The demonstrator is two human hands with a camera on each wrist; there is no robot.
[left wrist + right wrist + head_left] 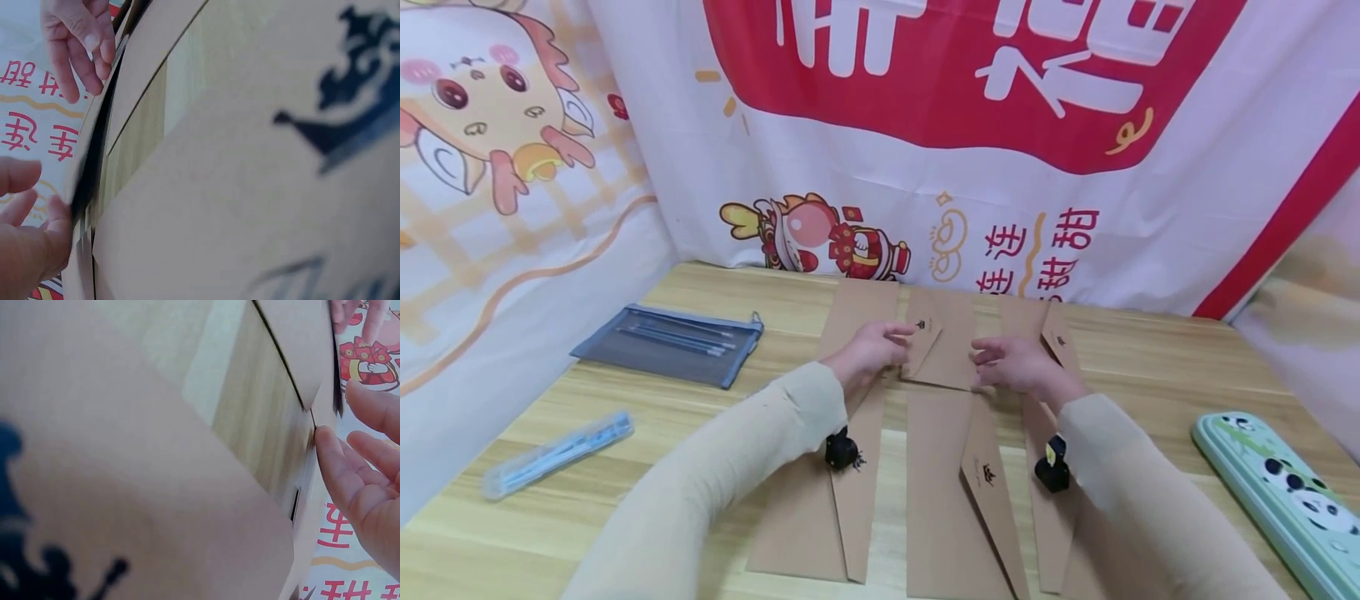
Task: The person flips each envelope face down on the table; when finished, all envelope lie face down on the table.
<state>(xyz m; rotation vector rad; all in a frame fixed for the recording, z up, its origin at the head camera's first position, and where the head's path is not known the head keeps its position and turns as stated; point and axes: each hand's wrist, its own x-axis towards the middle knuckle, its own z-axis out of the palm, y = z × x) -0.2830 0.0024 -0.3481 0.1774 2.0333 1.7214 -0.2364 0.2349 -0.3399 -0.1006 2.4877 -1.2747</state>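
Several brown kraft envelopes lie in two rows on the table. The back middle envelope [955, 350] has its pointed flap, printed with a small crown, on its left side. At its left edge is my left hand [874, 354], fingers loosely bent; at its right edge is my right hand [1018, 367], fingers also relaxed. Neither hand grips anything; in the right wrist view a fingertip of the right hand [369, 481] seems to meet the envelope's edge. My forearms partly cover the front left envelope [797, 525] and the front right envelope [1048, 525]. Between them lies the front middle envelope [936, 483].
A grey mesh zip pouch [677, 342] with pencils inside lies at the back left. Nearer is a clear case with blue contents [561, 454]. At right sits a green panda pencil case [1285, 492]. A printed cloth [887, 167] hangs behind the table [1150, 367].
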